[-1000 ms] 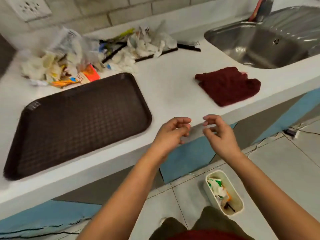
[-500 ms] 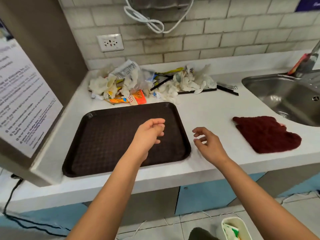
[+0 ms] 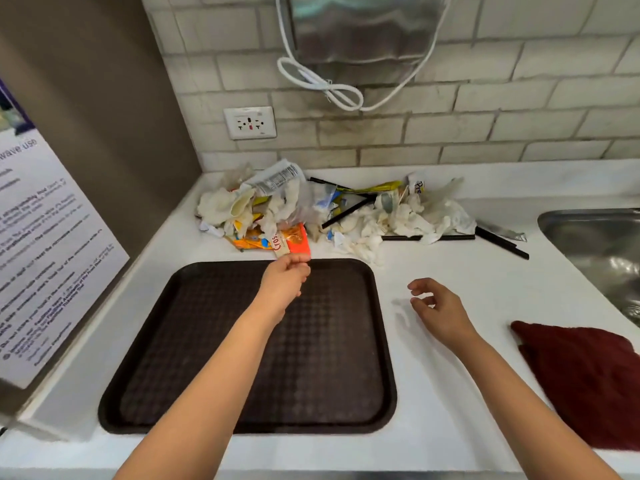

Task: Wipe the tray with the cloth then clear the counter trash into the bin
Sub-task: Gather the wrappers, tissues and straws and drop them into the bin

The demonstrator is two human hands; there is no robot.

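A dark brown tray [image 3: 325, 375] lies on the white counter [image 3: 443, 393]. Behind it sits a heap of trash [image 3: 311, 209]: crumpled white tissues, plastic wrappers and black sticks. My left hand [image 3: 285, 280] reaches over the tray's far edge and pinches the near end of an orange wrapper [image 3: 294, 240] at the front of the heap. Over the bare counter to the right of the tray hovers my right hand [image 3: 436, 306], its fingers loosely curled and holding nothing. A dark red cloth [image 3: 581, 379] lies flat on the counter at the right. No bin shows in this view.
A steel sink [image 3: 602, 244] is set into the counter at the far right. A power socket [image 3: 250, 123] and a hanging white cord [image 3: 332, 88] are on the tiled wall behind. A brown panel with a printed notice [image 3: 45, 258] bounds the counter on the left.
The view lifted from the floor bin to the counter. My left hand went forward over the tray and took hold of the orange wrapper. My right hand drifted right of the tray.
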